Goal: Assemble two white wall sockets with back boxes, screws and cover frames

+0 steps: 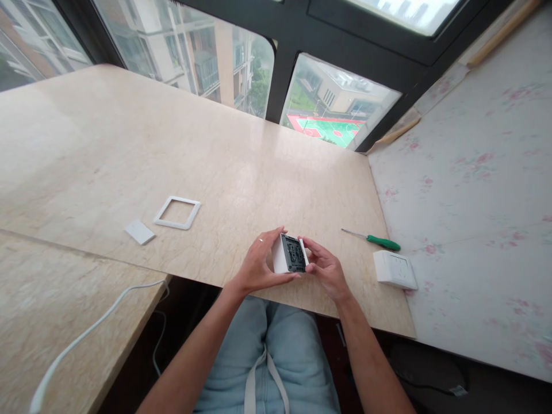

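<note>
Just above the counter's front edge, my left hand [261, 261] is wrapped round a white wall switch box [280, 257], thumb below and fingers over its top. The box is tilted, and its black inner face [295, 254] with small openings shows to the right. My right hand [325, 269] pinches a thin white plate [304, 251] against the right edge of that black face. Whether the plate is fastened to the box or separate, I cannot tell. To the left lie a white square frame [177, 225] and a flat white cover plate [140, 232].
A screwdriver [383, 242] with a green handle lies on the right of the stone counter [259, 184]. Near it, a white socket box [395, 269] rests by the flowered wall [470, 230]. A white cable [92, 326] runs over the lower left slab. Windows stand behind.
</note>
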`<state>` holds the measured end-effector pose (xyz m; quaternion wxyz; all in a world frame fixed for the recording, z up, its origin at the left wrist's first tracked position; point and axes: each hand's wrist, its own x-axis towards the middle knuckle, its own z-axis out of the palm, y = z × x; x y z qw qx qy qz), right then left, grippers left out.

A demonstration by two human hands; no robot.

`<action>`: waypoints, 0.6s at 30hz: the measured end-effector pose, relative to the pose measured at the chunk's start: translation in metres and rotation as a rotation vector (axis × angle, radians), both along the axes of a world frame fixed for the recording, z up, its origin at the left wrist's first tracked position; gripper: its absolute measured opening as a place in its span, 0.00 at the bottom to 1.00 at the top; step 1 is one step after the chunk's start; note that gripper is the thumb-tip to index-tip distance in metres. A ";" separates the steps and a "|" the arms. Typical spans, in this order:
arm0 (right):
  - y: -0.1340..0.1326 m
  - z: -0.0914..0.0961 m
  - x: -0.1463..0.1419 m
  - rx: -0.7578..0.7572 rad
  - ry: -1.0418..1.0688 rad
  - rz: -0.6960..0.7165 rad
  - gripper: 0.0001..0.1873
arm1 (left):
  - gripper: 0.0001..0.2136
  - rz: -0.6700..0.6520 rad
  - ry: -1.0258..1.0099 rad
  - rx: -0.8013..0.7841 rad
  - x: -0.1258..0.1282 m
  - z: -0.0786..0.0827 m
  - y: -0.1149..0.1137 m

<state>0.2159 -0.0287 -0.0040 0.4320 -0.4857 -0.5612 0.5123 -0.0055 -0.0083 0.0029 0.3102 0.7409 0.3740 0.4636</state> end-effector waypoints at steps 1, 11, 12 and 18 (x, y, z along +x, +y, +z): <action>0.000 0.001 -0.001 -0.006 -0.006 0.002 0.39 | 0.47 -0.001 0.002 0.004 0.000 0.000 0.000; 0.001 0.004 -0.001 0.044 -0.170 0.008 0.36 | 0.44 0.008 0.010 0.072 0.000 -0.002 0.001; 0.001 0.004 -0.001 0.046 -0.184 0.006 0.36 | 0.44 0.007 0.009 0.077 0.000 -0.002 0.001; 0.001 0.001 -0.001 0.089 -0.171 0.012 0.34 | 0.44 -0.002 0.006 0.076 0.001 -0.004 0.001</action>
